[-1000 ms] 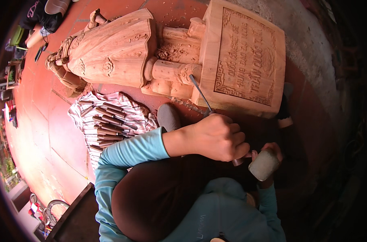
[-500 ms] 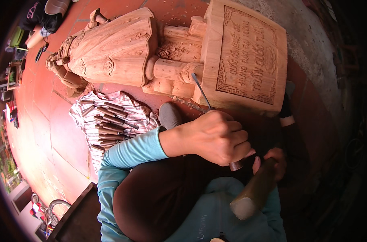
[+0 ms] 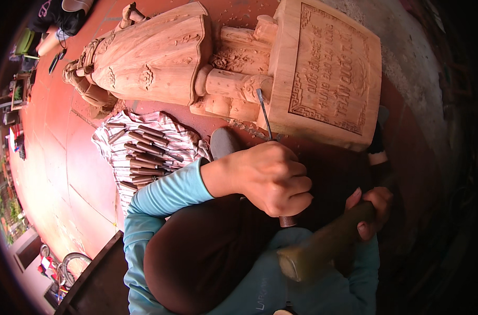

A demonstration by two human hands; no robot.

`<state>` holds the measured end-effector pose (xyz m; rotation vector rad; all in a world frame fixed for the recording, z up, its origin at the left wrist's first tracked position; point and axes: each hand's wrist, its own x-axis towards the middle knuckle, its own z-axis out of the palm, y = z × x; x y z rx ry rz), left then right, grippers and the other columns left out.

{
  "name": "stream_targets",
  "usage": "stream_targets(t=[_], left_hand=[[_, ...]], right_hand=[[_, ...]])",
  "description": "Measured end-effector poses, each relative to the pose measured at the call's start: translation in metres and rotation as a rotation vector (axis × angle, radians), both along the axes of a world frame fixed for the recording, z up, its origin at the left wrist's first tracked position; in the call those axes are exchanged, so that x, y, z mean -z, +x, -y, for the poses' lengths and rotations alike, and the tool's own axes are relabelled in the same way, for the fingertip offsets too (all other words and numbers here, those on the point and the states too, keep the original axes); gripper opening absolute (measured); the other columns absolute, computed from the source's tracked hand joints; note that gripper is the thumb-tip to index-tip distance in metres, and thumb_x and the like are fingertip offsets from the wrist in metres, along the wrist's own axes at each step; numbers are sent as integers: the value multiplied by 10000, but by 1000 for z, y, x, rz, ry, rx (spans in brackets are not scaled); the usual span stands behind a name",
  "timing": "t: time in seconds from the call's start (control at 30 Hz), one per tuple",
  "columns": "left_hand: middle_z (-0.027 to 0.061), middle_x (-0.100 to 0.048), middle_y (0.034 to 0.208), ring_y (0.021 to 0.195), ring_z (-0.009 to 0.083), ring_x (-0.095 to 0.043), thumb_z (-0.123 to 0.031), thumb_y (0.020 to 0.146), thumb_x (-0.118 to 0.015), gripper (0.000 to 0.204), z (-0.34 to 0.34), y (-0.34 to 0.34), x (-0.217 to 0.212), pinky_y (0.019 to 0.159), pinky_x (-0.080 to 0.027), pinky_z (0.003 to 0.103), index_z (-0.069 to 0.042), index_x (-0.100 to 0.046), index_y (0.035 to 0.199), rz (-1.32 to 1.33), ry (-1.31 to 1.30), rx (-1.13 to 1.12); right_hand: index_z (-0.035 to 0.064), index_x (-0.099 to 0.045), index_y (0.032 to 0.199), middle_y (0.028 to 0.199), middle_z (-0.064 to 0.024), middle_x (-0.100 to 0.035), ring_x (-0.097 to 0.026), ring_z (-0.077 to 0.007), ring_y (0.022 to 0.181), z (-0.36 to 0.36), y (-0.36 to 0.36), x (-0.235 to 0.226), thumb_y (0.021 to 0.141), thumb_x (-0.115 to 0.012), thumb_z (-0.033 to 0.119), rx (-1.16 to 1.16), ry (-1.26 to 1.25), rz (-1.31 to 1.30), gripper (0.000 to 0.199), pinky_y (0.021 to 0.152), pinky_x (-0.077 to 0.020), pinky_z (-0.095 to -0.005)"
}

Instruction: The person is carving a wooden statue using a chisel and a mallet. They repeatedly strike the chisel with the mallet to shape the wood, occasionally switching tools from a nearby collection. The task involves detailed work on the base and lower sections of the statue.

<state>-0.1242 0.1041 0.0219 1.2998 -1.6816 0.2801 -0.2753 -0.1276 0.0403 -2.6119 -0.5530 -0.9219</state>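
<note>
My left hand is closed around the handle of a thin carving chisel. The metal tip reaches the boot of a carved wooden statue, beside its block base; whether it touches the wood I cannot tell. The handle's brown butt sticks out below my fist. In my right hand is a thick wooden mallet, slightly blurred. Its blunt end points left and toward me, just below the chisel's butt and apart from it.
Several brown-handled chisels lie on a striped cloth at the left. Wood shavings scatter the red tiled floor. A grey shoe sits near the statue. Another person is at the far left; a bicycle wheel shows lower left.
My right hand has moved right and slightly away from me, and the mallet's blunt end has shifted left. My left hand has moved slightly left, with the chisel turned a bit more upright.
</note>
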Motion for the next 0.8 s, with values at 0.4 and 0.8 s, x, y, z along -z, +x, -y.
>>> stream_targets(t=[0.4,0.8], left_hand=[[-22,-406,557,467,126,-483,-262,556,-628,266,-1,-3,8,376,-407,279,-122,-402,551,74,62,-51],[-17,-383,558,435,127,-425,-60,690,-676,152,2,2,7,360,-332,276,-47,-538,627,10,1,0]], right_hand=[[370,-353,1255,863,-74,-474,-503,-251,672,28,18,-13,692,-590,-147,-213,-268,48,801,532,-433,-386],[356,-382,1206,858,-84,-482,-511,-262,671,20,21,-21,684,-593,-155,-76,-392,28,760,523,-433,-393]])
